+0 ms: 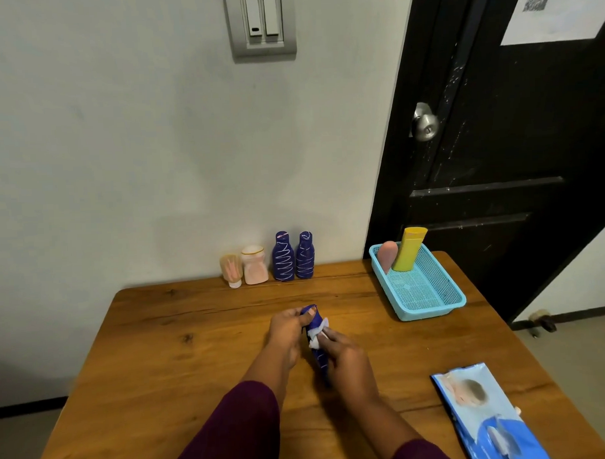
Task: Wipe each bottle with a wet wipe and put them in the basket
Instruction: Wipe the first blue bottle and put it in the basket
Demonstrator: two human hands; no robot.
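So the dark blue bottle [317, 321] is in both hands around the middle of the desk [195, 353], tilted. The left hand [287, 327] has its fingers curled round the top end. The right hand [343, 355] pinches a white wet wipe [317, 337] against the bottle's side. The turquoise basket [430, 309] sits back right, with a yellow bottle [408, 249] and a pink bottle [387, 255] leaning in its far corner. A row of four bottles [283, 262] stands along the wall, and the wipes pack [486, 415] lies front right.
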